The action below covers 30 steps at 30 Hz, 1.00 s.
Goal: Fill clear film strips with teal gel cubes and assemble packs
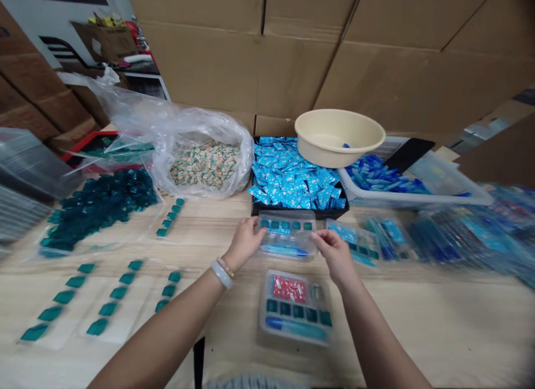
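Observation:
A clear compartment case (311,247) lies in front of the black box, with a row of teal squares, a blue packet and a blue pen-shaped tool inside. My left hand (244,239) grips its left edge between thumb and fingers. On the right edge, my right hand (334,254) pinches the case, its thumb and forefinger together. Nearer to me sits a second clear case (296,306), holding a red packet, a row of teal squares and a blue pen-shaped tool. Just right of my hands are more filled cases (357,241), blurred.
Blue packets fill a black box (298,212); a cream basin (340,124) rests over its right side. Beside it stands a white basket (451,194) of blue pen-shaped tools. A plastic bag (242,149) holds small pieces. Loose teal squares (104,202) and laid-out rows are at left.

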Motion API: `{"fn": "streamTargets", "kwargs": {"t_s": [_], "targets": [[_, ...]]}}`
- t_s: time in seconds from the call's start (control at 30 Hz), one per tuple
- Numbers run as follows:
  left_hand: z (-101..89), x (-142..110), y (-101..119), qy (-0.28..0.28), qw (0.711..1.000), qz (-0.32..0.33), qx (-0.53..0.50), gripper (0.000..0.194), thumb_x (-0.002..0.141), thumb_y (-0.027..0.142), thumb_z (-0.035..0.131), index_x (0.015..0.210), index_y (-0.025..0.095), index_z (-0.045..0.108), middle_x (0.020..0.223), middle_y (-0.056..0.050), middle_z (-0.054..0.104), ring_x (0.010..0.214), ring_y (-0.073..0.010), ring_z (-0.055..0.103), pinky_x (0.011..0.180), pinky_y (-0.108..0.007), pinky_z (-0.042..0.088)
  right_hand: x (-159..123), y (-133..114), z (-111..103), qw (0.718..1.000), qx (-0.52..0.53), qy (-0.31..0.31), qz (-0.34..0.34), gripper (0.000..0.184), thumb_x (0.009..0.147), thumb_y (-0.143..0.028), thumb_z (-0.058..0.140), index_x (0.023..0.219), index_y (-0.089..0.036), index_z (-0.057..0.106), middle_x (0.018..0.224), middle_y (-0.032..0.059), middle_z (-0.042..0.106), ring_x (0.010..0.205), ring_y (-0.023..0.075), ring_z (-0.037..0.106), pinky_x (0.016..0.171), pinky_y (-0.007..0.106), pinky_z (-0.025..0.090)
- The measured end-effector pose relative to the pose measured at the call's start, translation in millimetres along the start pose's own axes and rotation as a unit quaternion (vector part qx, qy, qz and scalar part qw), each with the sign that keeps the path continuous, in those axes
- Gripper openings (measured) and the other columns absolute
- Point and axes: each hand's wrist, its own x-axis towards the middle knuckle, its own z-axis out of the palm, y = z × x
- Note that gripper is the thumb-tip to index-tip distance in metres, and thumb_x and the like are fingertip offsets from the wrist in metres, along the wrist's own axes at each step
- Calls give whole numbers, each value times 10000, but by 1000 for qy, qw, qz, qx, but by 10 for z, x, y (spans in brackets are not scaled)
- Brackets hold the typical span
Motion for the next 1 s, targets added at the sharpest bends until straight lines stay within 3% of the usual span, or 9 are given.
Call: {"fn": "streamTargets", "kwargs": {"t_s": [0.27, 0.37, 0.43, 0.5, 0.6, 0.73, 0.8, 0.93, 1.0], "targets": [[-79, -19, 58, 21, 979, -29, -201, 393, 694, 218, 573, 1072, 140, 499, 999, -85, 542, 943, -178, 502, 805, -319, 426, -22, -254, 31, 981, 185, -31, 53, 256, 571, -348, 671, 691, -202, 498, 671, 0, 610, 549, 107, 500, 520, 233, 379], [-146, -46, 120, -2, 923, -80, -378, 457, 705, 207, 577, 1133, 139, 431, 1002, -84, 548, 913, -157, 533, 767, -284, 449, -60, -272, 44, 975, 207, -50, 55, 238, 587, -340, 663, 697, -205, 501, 674, -10, 591, 561, 102, 499, 543, 237, 393], [-227, -45, 160, -71, 866, -120, -481, 354, 731, 215, 552, 1068, 139, 477, 943, -71, 572, 837, -144, 576, 712, -264, 471, -76, -293, 23, 983, 170, -61, 41, 237, 608, -373, 638, 707, -203, 506, 669, -6, 580, 552, 104, 490, 539, 246, 396], [-331, -1, 242, -140, 834, -144, -513, 237, 737, 205, 539, 963, 133, 532, 852, -52, 592, 724, -129, 605, 636, -243, 484, -59, -377, -23, 997, 72, -17, -8, 268, 612, -406, 625, 744, -195, 526, 699, 9, 579, 574, 112, 488, 541, 250, 398], [-475, 182, 520, -216, 879, -95, -415, 188, 686, 142, 565, 872, 124, 572, 746, -23, 608, 573, -105, 598, 534, -207, 467, 32, -683, -79, 986, -103, 42, -121, 389, 604, -393, 635, 932, -200, 557, 864, 41, 595, 601, 113, 475, 551, 256, 397], [-621, 522, 991, -315, 909, 31, -271, 426, 594, 75, 613, 1013, 115, 543, 643, -21, 619, 526, -141, 589, 521, -250, 462, 181, -1138, -56, 969, -100, -184, -129, 480, 573, -314, 668, 1032, -224, 560, 729, -8, 608, 570, 118, 488, 542, 264, 398], [-688, 573, 1055, -290, 916, 44, -272, 564, 540, 69, 661, 1080, 110, 505, 709, -48, 632, 620, -169, 605, 583, -278, 471, 204, -1174, -49, 973, -48, -210, -77, 455, 567, -307, 674, 999, -198, 582, 567, -42, 558, 503, 103, 468, 473, 233, 364], [-633, 226, 697, -117, 939, -2, -325, 413, 607, 228, 658, 987, 130, 530, 885, -74, 609, 784, -152, 582, 654, -241, 466, 35, -787, -52, 994, 100, -34, 26, 426, 574, -371, 669, 937, -172, 567, 549, -40, 567, 351, 40, 349, 338, 180, 235], [-481, -25, 433, -151, 924, -90, -339, 331, 694, 323, 572, 947, 118, 514, 804, -59, 600, 669, -129, 580, 574, -236, 468, -137, -517, -13, 981, 179, 52, 47, 415, 573, -402, 662, 905, -191, 530, 623, -26, 598, 354, 41, 384, 344, 180, 278]]}}
